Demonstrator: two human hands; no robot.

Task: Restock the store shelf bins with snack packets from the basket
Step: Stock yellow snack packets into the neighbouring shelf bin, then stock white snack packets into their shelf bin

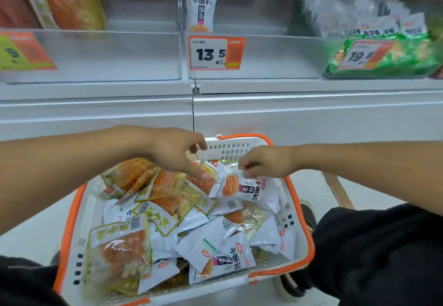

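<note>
Shelf bin [251, 56] w/ packet [202, 3] (upright)

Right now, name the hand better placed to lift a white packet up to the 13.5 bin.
Right hand: it already pinches a white packet by its top edge. The left hand only reaches in, holding nothing.

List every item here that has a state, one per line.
Basket: on the floor, full of packets.
White packet: pinched at its edge by the right hand.
Left hand: fingertips touching the packets, gripping nothing.
Middle bin: nearly empty, one packet upright.
Left bin: front empty.
Right bin: stocked, green bags.
</note>
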